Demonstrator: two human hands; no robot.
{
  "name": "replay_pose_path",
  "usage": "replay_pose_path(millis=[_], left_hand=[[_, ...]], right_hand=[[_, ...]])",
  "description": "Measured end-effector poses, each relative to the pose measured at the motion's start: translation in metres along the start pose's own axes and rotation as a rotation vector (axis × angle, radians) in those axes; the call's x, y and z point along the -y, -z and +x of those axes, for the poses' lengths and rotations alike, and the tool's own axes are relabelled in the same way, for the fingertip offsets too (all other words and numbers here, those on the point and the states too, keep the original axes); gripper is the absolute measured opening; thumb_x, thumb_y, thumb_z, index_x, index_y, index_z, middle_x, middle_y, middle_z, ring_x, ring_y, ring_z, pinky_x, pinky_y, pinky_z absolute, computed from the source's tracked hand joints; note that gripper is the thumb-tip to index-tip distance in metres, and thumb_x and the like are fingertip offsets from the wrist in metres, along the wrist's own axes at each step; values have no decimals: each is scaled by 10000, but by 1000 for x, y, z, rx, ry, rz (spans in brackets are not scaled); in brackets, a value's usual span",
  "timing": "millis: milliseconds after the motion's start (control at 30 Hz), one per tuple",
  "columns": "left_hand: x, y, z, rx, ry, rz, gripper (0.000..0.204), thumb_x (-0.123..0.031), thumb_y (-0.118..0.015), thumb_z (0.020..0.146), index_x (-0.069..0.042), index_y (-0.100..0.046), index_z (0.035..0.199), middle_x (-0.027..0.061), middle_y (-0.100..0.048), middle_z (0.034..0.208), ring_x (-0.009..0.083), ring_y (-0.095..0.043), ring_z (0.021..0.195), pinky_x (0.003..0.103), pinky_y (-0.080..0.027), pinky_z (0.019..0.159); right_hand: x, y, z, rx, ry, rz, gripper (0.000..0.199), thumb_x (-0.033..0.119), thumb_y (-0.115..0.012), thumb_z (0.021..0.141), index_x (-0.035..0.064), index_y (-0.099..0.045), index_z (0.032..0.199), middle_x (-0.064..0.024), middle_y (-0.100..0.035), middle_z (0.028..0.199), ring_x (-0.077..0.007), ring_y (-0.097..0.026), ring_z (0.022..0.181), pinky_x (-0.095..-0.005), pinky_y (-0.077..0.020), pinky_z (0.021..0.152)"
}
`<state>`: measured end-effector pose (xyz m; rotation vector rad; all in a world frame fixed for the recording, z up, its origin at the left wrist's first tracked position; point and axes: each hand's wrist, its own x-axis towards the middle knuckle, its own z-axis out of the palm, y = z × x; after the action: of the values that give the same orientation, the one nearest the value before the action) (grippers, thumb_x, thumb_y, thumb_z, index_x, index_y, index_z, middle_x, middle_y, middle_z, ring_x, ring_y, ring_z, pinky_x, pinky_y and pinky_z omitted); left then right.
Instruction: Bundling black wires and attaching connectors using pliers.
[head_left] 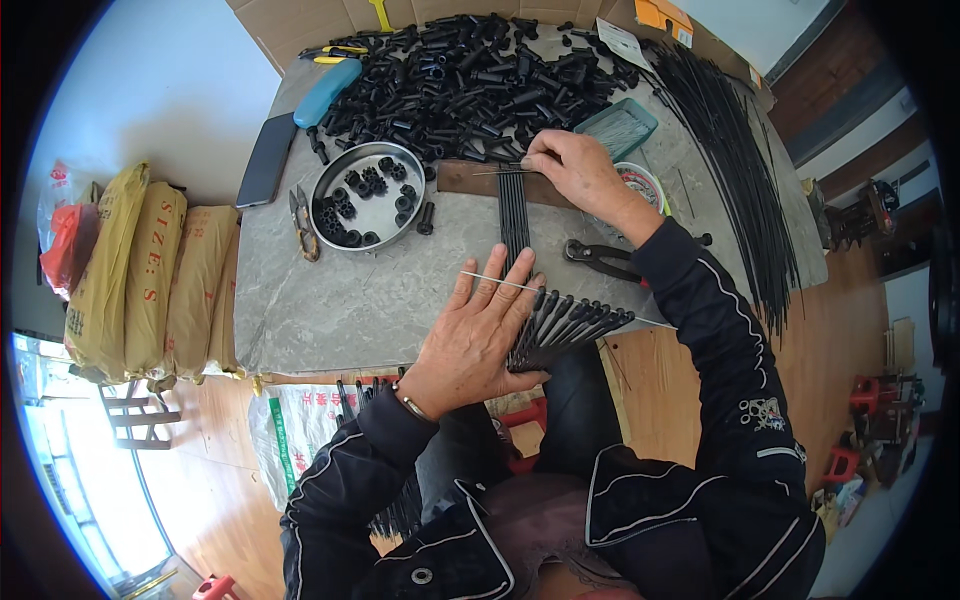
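Note:
A flat row of thin black rods [512, 205] lies side by side on the table, their far ends over a brown strip [460, 181]. My left hand [474, 335] rests flat on the rods with its fingers stretched out. Across those fingers runs a thin metal rod, along which several dark rods with knobbed ends [560, 325] fan out to the right. At the far ends of the row, my right hand [583, 172] pinches a thin wire [497, 173] between thumb and fingertips. What lies under my left palm is hidden.
A pile of black plastic tubes [450, 85] covers the table's far side. A round metal dish [368, 190] holds black parts. Also there are pliers [304, 222], black-jawed pincers [600, 258], a phone [266, 160], a teal tray [622, 128] and long black rods [735, 180].

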<state>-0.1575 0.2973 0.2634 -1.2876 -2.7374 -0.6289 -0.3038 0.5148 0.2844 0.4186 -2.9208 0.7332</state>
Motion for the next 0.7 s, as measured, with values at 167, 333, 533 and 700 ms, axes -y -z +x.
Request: replay_pose_path(millis=[167,333,533,700], left_hand=[[0,1,2,-4,-2,4,1012,-602,-729,652,-4,-404,1401,197,-232,1536,388,-183,1434,535,-174,1146],[-1,1,2,4,5,-6,1001,-599,-719,666,-16,-394,1412,192,-233,1537,385,-182,1435,528,-153,1155],[-1,0,1,8,11,-8,979,-594,-714,677,-25,-402,1409,190,-237,1536,380,-182,1436,524,-150,1159],[-1,0,1,4,14,-7,976,-594,-716,678,-26,-404,1408,189,-240,1535,379,-183,1436,524,-153,1159]], right_hand=[[-16,-6,5,-4,217,209,109,82,-580,868,16,-641,930,-96,-643,877,-226,-613,800,-328,-478,732],[-4,-4,11,29,155,215,111,68,-590,867,17,-639,953,-62,-652,877,-182,-609,805,-309,-478,742],[-3,-5,12,62,93,386,157,74,-600,874,24,-641,1017,-57,-663,881,-152,-622,815,-295,-491,755],[-4,-5,9,-139,253,213,213,91,-608,869,36,-641,1072,-68,-662,868,-168,-629,781,-306,-495,719]])
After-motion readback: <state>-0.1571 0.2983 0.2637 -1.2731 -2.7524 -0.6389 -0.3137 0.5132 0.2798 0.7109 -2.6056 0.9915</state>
